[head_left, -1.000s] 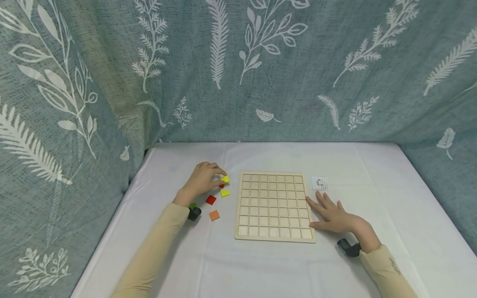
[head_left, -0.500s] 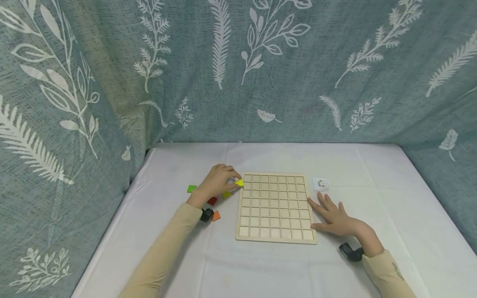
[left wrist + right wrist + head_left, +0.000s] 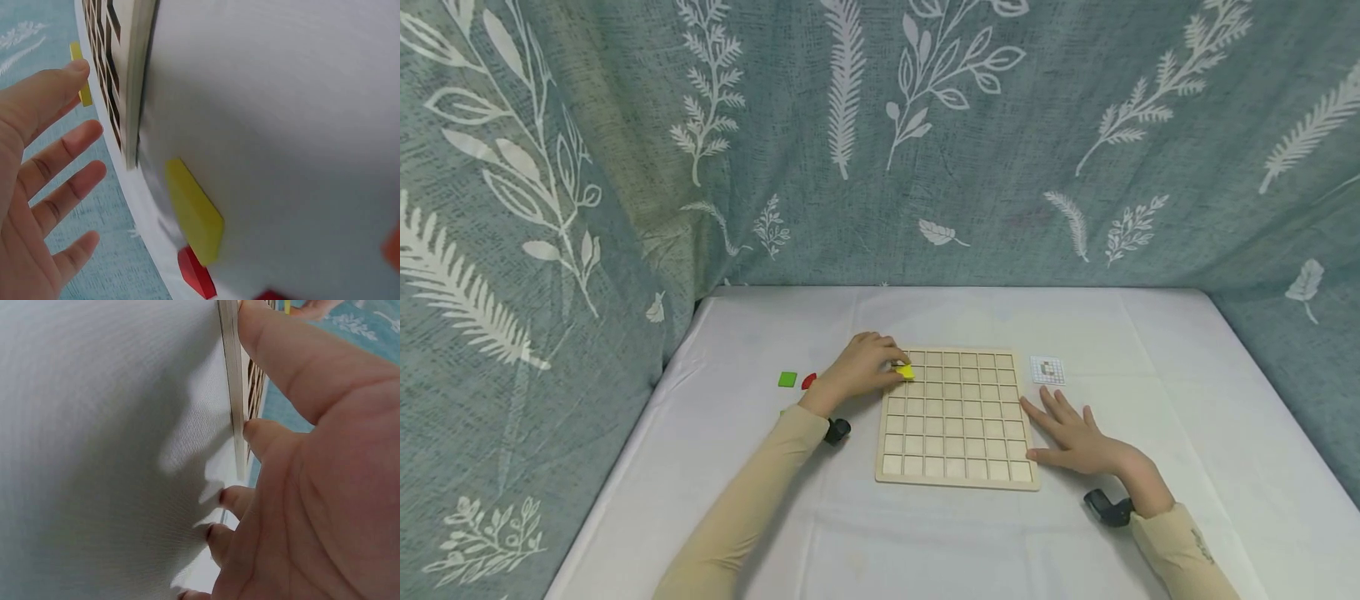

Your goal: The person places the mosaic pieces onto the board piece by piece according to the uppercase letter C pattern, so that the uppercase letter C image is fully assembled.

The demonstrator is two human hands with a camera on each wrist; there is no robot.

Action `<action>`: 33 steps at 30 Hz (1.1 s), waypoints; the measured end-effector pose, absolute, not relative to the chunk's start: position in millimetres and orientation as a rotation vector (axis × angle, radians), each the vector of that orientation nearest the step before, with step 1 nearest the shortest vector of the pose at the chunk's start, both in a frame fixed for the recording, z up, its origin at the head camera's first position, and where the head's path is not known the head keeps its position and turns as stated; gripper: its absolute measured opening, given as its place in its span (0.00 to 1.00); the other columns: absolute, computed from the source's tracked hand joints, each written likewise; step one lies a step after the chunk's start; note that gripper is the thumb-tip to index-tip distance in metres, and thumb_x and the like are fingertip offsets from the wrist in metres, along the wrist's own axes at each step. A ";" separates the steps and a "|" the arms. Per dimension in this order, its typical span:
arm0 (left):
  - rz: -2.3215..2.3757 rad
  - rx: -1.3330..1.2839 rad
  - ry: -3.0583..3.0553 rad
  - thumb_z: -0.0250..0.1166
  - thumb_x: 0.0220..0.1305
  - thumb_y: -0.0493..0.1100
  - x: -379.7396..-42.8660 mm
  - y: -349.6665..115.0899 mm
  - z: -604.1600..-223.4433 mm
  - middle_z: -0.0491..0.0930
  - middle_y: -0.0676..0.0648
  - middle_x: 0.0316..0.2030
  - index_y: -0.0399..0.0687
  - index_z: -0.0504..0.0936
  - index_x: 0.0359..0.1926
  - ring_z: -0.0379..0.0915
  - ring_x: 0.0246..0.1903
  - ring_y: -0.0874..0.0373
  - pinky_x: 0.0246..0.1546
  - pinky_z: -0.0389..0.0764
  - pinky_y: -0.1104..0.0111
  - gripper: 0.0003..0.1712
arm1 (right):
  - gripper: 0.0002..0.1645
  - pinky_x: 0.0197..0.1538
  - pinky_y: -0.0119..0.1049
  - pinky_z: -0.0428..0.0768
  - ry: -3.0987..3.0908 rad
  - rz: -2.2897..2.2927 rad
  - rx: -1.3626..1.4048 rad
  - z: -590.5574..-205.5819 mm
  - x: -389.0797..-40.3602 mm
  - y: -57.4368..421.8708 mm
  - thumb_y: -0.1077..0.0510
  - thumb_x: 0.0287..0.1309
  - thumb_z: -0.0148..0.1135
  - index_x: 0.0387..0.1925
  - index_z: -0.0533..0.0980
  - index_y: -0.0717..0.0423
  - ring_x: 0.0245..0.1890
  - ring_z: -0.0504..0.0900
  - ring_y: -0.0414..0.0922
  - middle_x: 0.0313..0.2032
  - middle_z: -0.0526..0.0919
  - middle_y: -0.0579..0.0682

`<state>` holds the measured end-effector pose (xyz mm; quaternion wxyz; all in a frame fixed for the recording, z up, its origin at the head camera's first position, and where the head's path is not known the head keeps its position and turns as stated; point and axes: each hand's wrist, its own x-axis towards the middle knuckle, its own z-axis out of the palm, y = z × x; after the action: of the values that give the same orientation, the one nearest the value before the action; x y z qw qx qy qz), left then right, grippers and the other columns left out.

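1 yellow tile point(image 3: 907, 372), over the wooden board point(image 3: 953, 408) near its far left corner; thumb and index finger of the left hand point(image 3: 860, 369) pinch it, other fingers loosely extended, a light hold, likely suiting its thinness; 1 right hand point(image 3: 1078, 440), fingers spread, gripping nothing, touching the board's right edge, presumably to steady it, well apart from the tile

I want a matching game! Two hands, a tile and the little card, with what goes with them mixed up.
1. Left hand
2. Right hand
3. Flat green square tile
4. Small white gridded card

A. Lying left of the pale wooden grid board
B. Pinching a flat yellow tile
C. Lying right of the board
D. Touching the board's edge

Pairs: 1-B, 2-D, 3-A, 4-C
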<state>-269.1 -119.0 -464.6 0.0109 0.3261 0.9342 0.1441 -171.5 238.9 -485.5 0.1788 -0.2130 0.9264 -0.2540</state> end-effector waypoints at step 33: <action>0.464 1.150 2.772 0.61 0.62 0.48 -278.0 -89.9 -469.4 0.77 0.54 0.44 0.57 0.82 0.49 0.67 0.41 0.58 0.56 0.65 0.56 0.14 | 0.47 0.59 0.70 0.26 2.632 -0.742 -0.602 -487.6 -170.0 239.1 0.39 0.57 0.56 0.70 0.51 0.55 0.68 0.33 0.67 0.70 0.38 0.68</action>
<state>-278.0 -89.9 -469.4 0.0524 0.3782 0.9116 0.1525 -170.0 239.1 -487.6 0.1701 -0.2120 0.9262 -0.2611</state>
